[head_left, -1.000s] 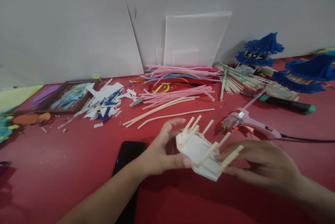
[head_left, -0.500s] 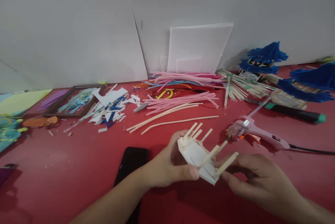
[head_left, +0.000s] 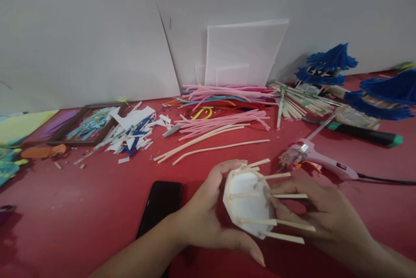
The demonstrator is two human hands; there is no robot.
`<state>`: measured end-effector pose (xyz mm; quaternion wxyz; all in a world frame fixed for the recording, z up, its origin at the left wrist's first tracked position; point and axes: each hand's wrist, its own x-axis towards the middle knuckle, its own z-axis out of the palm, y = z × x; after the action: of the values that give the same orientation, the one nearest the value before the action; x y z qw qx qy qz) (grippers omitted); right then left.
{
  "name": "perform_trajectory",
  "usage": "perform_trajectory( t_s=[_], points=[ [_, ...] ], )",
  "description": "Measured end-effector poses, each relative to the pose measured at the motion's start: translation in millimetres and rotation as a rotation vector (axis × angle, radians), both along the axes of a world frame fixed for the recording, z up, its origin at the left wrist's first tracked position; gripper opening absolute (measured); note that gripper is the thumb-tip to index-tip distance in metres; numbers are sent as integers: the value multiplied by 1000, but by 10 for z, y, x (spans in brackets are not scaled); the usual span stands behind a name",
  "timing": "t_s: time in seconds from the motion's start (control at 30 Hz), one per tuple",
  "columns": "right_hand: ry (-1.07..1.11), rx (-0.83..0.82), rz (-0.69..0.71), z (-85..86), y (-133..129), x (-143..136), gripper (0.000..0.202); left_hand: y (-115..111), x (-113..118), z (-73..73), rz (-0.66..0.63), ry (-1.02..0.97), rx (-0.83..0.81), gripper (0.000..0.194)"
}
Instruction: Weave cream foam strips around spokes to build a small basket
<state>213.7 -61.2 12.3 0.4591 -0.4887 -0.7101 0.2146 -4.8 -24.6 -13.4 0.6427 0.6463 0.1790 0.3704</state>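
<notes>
A small white many-sided base (head_left: 248,208) with several pale wooden sticks (head_left: 286,237) standing out of it is between my hands, tilted so the sticks point right. My right hand (head_left: 328,213) is closed on its right side, the fingers pinching among the sticks at the rim. Cupped around the left side, my left hand (head_left: 204,217) has its fingers curved along the upper edge. Its thumb is stretched out below, apart from the base. The far side of the base is hidden.
Right of my hands lies a pink glue gun (head_left: 328,159) with a black-and-green tool (head_left: 367,132) and blue-roofed models (head_left: 386,96) behind. Pink fuzzy sticks (head_left: 224,122) lie ahead. A black phone (head_left: 162,202) is by my left forearm, and paper scraps (head_left: 136,128) lie further left.
The base has turned so its stick side faces me and the sticks point right. My left thumb has come off it and spread downward. My right hand has closed further onto its right side.
</notes>
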Motion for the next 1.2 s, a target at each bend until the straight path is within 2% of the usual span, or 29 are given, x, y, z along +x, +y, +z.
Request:
perform_trajectory(
  t_s=[0.13, 0.23, 0.33, 0.4, 0.43, 0.5, 0.6, 0.8, 0.9, 0.97, 1.07, 1.2],
  points=[
    [-137, 200, -57, 25, 14, 22, 24, 17, -11, 71, -35, 2, -68, 111],
    [-228, 266, -125, 23, -6, 60, 19, 17, -28, 129, -103, -46, -177, 104],
    [-297, 262, -188, 15, -33, 105, 15, 19, -52, 159, -116, -99, -276, 77],
    [-341, 270, -173, 14, -46, 123, 15, 26, -68, 156, -86, -77, -291, 60],
    [-357, 295, -153, 15, -51, 126, 15, 32, -73, 150, -75, -51, -311, 57],
    [-374, 383, -88, 10, -61, 120, 14, 40, -72, 133, -77, 12, -401, 62],
    [-372, 465, -8, -22, -83, 102, 11, 38, -46, 126, -152, 84, -561, 71],
    [-456, 386, 49, -39, -113, 81, 23, 19, -48, 198, -395, 92, -721, 70],
    [-433, 395, 82, 15, -103, 52, 27, 32, -92, 237, -436, 169, -696, 78],
    [-365, 360, 113, 37, -101, 28, 24, 48, -112, 257, -479, 192, -653, 82],
    [-251, 290, 151, 30, -107, 1, 14, 79, -127, 274, -517, 264, -592, 86],
    [-218, 211, 224, -2, -117, -13, 16, 117, -136, 267, -552, 406, -487, 94]
  ],
)
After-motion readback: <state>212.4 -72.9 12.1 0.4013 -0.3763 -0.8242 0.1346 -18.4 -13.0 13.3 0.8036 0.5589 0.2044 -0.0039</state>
